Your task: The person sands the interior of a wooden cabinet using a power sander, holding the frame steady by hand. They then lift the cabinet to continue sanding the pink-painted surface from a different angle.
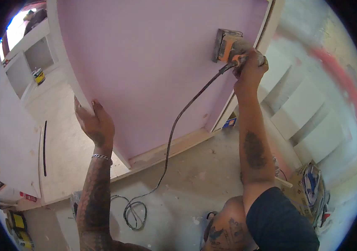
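Observation:
An orange and black electric sander [230,47] is held in my right hand [251,67], its flat pad against the pink-painted panel [145,62] near the right side. From its back end a dark power cord [174,125] hangs down across the panel and lies in loops on the floor. My left hand [95,123] grips the pale left edge board [76,79] of the same panel, thumb on the inner side and fingers around the outer side. Part of the sander's grip is hidden by my right hand.
On the left stand white cabinet frames [17,75] and a black-and-yellow tin [38,76]. A black strip [45,148] lies on a pale board. At lower right is a cardboard box [300,188] stuffed with bags. White panels [300,108] lean at the right.

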`<state>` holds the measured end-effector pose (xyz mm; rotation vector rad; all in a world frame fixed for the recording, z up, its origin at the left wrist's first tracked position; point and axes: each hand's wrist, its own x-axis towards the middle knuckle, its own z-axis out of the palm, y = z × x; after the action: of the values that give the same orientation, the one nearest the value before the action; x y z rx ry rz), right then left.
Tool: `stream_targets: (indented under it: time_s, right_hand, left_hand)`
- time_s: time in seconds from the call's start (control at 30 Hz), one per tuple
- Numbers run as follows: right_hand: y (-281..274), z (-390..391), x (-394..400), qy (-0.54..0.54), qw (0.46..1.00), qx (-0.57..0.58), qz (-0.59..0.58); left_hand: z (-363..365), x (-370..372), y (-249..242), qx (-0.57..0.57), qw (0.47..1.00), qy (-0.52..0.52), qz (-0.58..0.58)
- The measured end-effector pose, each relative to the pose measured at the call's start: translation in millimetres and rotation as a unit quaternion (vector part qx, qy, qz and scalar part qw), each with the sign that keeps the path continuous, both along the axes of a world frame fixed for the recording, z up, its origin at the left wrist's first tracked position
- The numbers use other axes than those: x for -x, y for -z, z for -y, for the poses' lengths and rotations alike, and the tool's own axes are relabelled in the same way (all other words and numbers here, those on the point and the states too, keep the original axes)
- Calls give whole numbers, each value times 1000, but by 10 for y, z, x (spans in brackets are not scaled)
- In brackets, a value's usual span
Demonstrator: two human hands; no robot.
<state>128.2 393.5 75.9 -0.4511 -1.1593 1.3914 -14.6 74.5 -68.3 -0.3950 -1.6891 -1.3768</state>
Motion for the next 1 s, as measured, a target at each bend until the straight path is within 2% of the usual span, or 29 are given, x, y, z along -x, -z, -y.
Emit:
stream_targets:
  time_s: [0.17,0.23,0.4,0.5,0.8,0.87,0.9,0.97,1.0]
  right_hand:
    - [-65,138,29,-14,1000,23,-4]
    - [-61,232,63,-22,999,-27,-14]
    - [-20,678,191,-8,998,-67,3]
    - [62,890,209,-16,995,-97,14]
    - [936,1435,143,-62,981,-154,105]
    - [1077,1432,186,15,985,-111,130]
    - [1103,1405,211,9,985,-116,130]
    - [1116,1268,185,-19,994,-78,69]
    - [1079,1152,223,9,995,-74,61]
  left_hand:
    - [-24,-4,-10,32,998,-46,-40]
    - [-30,-35,-60,28,998,-41,-42]
    - [25,-7,-69,10,998,-8,-63]
    - [65,-27,-106,45,996,-20,-78]
    - [162,-92,-241,7,997,73,-8]
    - [165,-73,-263,32,997,50,-41]
    - [138,-7,-237,38,996,24,-83]
    - [125,-26,-237,24,997,32,-62]
    - [124,-42,-239,23,997,30,-63]
